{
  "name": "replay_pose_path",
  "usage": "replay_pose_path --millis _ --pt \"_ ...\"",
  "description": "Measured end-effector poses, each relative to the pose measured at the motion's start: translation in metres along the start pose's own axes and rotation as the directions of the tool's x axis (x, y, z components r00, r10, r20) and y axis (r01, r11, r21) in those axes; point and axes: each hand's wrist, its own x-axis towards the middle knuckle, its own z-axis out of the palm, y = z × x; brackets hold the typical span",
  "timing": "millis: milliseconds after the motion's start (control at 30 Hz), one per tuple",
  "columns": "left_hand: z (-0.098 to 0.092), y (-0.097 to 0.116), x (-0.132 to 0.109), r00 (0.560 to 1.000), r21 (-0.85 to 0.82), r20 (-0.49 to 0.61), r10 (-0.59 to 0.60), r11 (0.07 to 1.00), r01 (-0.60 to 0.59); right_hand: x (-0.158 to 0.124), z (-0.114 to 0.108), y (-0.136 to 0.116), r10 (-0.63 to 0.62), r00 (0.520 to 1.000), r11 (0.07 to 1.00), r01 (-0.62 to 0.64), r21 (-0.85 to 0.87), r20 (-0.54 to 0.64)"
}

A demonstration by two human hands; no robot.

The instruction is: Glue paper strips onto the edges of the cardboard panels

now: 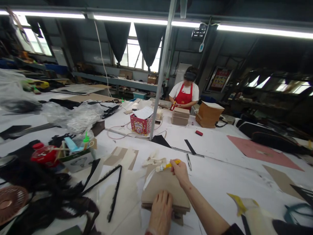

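Observation:
My right hand [180,171] is closed round the yellow handle of a paintbrush [168,165]. The bristles meet the far left edge of a stack of grey-brown boards [171,190], where a white wet-looking streak follows the curved edge. Flat on the near part of the top board lies my left hand [161,209], its fingers stretched out and nothing in them. Crumpled pale scraps [154,160] sit just beyond the stack. To the right of the brush is a slim silver pen-like tool [189,162].
Black strips [114,192], a red bottle [45,155] and clear plastic bags [73,116] crowd the left. A metal post [162,68] rises beside a red patterned box [140,124]. Across the table, a person in a red apron [184,96] stands behind stacked boards [180,116].

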Motion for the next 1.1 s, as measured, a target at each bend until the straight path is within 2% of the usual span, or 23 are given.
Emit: replay_pose_path --millis 167,267,333,433,467,500,567,633,700,733,800,900,1000,1100 --pt "-0.014 0.001 0.007 0.998 0.080 0.041 0.041 0.996 -0.044 0.003 -0.063 0.004 -0.081 0.996 0.978 0.072 -0.198 -0.037" --pt "-0.018 0.001 0.011 0.993 0.117 0.085 0.078 0.989 -0.087 -0.015 -0.091 -0.002 -0.191 0.981 0.934 0.189 -0.304 0.026" --pt "-0.019 0.000 0.013 0.988 0.131 0.116 0.100 0.985 -0.115 -0.040 -0.101 -0.006 -0.266 0.946 0.874 0.318 -0.368 0.186" --pt "-0.020 -0.003 0.015 0.978 0.136 0.145 0.148 0.976 -0.168 -0.087 -0.110 -0.015 -0.304 0.803 0.688 0.557 -0.465 0.512" --pt "-0.020 -0.004 0.016 0.974 0.138 0.153 0.168 0.972 -0.189 -0.103 -0.115 -0.019 -0.282 0.769 0.649 0.593 -0.476 0.573" --pt "-0.020 -0.005 0.017 0.969 0.139 0.162 0.188 0.968 -0.211 -0.117 -0.122 -0.023 -0.259 0.767 0.656 0.586 -0.476 0.587" --pt "-0.022 -0.007 0.019 0.958 0.139 0.179 0.225 0.958 -0.251 -0.141 -0.140 -0.029 -0.216 0.850 0.787 0.443 -0.430 0.481" --pt "-0.025 -0.008 0.021 0.947 0.137 0.193 0.257 0.948 -0.286 -0.159 -0.162 -0.028 -0.139 0.950 0.923 0.226 -0.311 0.279" --pt "-0.028 -0.006 0.022 0.938 0.135 0.202 0.282 0.941 -0.311 -0.176 -0.183 -0.020 -0.042 0.998 0.988 0.049 -0.146 0.050" --pt "-0.030 -0.005 0.022 0.935 0.135 0.202 0.290 0.938 -0.320 -0.184 -0.192 -0.013 0.004 0.999 0.998 -0.007 -0.060 -0.053" --pt "-0.034 -0.002 0.022 0.933 0.134 0.194 0.304 0.934 -0.332 -0.202 -0.203 0.001 0.085 0.970 0.993 -0.062 0.105 -0.228" --pt "-0.047 0.003 0.020 0.934 0.130 0.156 0.320 0.931 -0.341 -0.231 -0.209 0.016 0.211 0.900 0.947 -0.092 0.307 -0.381" --pt "-0.077 0.003 0.017 0.951 0.121 0.058 0.303 0.944 -0.308 -0.256 -0.205 0.021 0.297 0.871 0.906 -0.127 0.404 -0.392" --pt "-0.118 0.001 0.005 0.972 0.108 -0.109 0.208 0.975 -0.196 -0.271 -0.190 0.022 0.283 0.902 0.922 -0.162 0.351 -0.327"
